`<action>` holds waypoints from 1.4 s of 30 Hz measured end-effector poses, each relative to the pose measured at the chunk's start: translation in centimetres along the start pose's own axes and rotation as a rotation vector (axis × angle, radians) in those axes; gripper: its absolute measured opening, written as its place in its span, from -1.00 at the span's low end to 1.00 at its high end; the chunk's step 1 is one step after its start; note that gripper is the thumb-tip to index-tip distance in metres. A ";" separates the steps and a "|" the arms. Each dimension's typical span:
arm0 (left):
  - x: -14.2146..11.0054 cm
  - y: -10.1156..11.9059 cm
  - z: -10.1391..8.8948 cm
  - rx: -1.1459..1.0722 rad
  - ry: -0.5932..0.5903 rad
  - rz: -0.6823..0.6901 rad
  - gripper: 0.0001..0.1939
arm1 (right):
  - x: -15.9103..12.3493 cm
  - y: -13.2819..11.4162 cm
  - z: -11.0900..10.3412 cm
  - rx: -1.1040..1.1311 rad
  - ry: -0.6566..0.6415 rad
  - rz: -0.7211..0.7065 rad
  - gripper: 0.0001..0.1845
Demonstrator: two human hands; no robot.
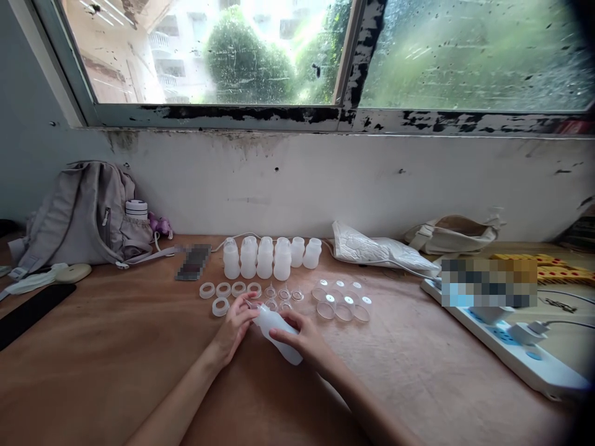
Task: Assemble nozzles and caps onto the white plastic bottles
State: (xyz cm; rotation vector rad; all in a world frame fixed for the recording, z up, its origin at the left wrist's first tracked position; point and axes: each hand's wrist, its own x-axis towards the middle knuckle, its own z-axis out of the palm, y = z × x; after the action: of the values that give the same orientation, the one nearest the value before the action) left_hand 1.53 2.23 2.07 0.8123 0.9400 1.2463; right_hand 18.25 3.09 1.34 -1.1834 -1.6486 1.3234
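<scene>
A frosted white baby bottle (281, 339) is held tilted above the table, its top end toward the upper left. My right hand (302, 337) is closed around its body. At the top end, the fingers of my left hand (235, 327) are closed on the neck; whether a ring or teat is between them is hard to make out. Just beyond my hands lie several white collar rings (220, 306) and several clear teats (284, 295). Several clear dome caps (344, 311) are grouped to the right. Farther back stand several frosted bottles (264, 260), some with caps on top.
A phone (193, 262) lies left of the bottles, with a grey backpack (88, 214) farther left. A white padded pouch (372, 248) and a beige bag (453, 233) rest by the wall. On the right runs a white power strip (525, 359) with plugged-in chargers.
</scene>
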 end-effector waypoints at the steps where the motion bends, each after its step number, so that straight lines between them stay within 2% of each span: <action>1: 0.0 0.0 0.0 -0.038 -0.034 0.004 -0.63 | 0.0 0.0 0.0 -0.002 0.000 0.001 -0.59; 3: 0.1 -0.2 -0.2 -0.099 -0.067 0.024 -0.63 | 0.0 0.0 0.0 -0.010 0.002 0.008 -0.58; 7: 0.1 -0.3 -0.3 0.001 0.000 0.019 -0.61 | 0.0 -0.1 0.0 -0.012 0.006 0.003 -0.60; 11: 0.0 -0.1 -0.1 -0.149 -0.064 0.016 -0.61 | 0.0 -0.1 0.0 0.003 0.003 0.008 -0.60; 14: 0.0 -0.1 -0.1 -0.081 -0.011 0.005 -0.59 | 0.0 -0.1 0.0 0.015 -0.006 -0.002 -0.61; 16: 0.0 -0.1 -0.2 -0.087 -0.036 0.010 -0.53 | 0.0 -0.1 -0.1 0.042 -0.017 0.011 -0.59; 19: 0.0 0.0 -0.3 -0.214 -0.100 0.037 -0.51 | 0.0 -0.2 -0.2 0.092 -0.038 0.040 -0.57; 22: -0.2 -0.3 0.1 -0.212 -0.091 -0.021 -0.59 | -0.1 -0.4 -0.1 0.023 -0.025 -0.019 -0.59; 25: -0.8 -1.0 1.1 -0.173 -0.041 -0.022 -0.56 | -0.7 -0.8 0.4 -0.070 -0.036 -0.120 -0.59; 27: -1.3 -1.3 1.7 -0.148 0.017 0.014 -0.54 | -1.2 -1.2 0.7 -0.021 -0.092 -0.091 -0.52; 29: -1.7 -1.1 1.9 -0.129 0.041 0.045 -0.54 | -1.8 -1.5 1.1 0.154 -0.184 0.039 -0.49; 32: -2.3 -0.2 1.8 -0.138 -0.029 0.083 -0.56 | -2.3 -1.7 1.5 0.503 -0.409 0.271 -0.57; 35: -2.5 0.5 1.7 -0.157 -0.082 0.099 -0.58 | -2.4 -1.7 2.0 0.673 -0.546 0.348 -0.58; 37: -2.4 0.4 1.7 -0.176 -0.050 0.089 -0.58 | -2.3 -1.6 2.2 0.631 -0.478 0.305 -0.58; 40: -2.1 -0.5 2.0 -0.174 -0.006 0.009 -0.60 | -1.9 -1.4 2.3 0.362 -0.191 0.114 -0.54; 42: -2.0 -1.2 2.2 -0.143 0.012 -0.031 -0.64 | -1.7 -1.2 2.3 0.158 -0.053 -0.036 -0.50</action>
State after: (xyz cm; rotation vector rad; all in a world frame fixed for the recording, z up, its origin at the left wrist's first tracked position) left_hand 3.88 0.01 2.10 0.6762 0.8592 1.2773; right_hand 16.48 0.69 2.04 -1.0298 -1.5631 1.4446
